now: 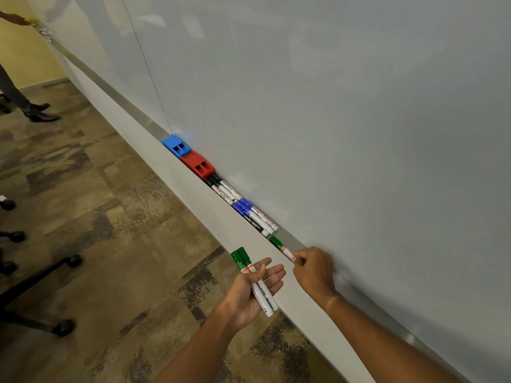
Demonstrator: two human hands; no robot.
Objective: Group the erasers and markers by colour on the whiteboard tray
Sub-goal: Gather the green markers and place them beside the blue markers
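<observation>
The step in hand looks like laying the green markers down as one group in the tray (300, 242), next along from the blue ones. To do it well, I would seat the green marker (279, 246) flat in the tray's channel, cap towards the blue markers (253, 215) and parallel to them, close enough to read as the next group but with a small gap so colours stay distinct. Then the other two should go in tight beside it, one at a time, so none rolls over the tray's front edge.

The right hand (312, 268) has its fingers curled, pinching the white tail end of that green marker, which lies in the tray just past the blue group. The left hand (255, 286) is held palm up in front of the tray, off its front edge, fingers nearly straight and spread, with two green markers (250, 275) lying across the palm, caps pointing away; the thumb's hold on them I cannot tell.

Further along the tray sit the black markers (221, 186), then the red eraser (197, 164) and the blue eraser (175, 145), touching end to end.
</observation>
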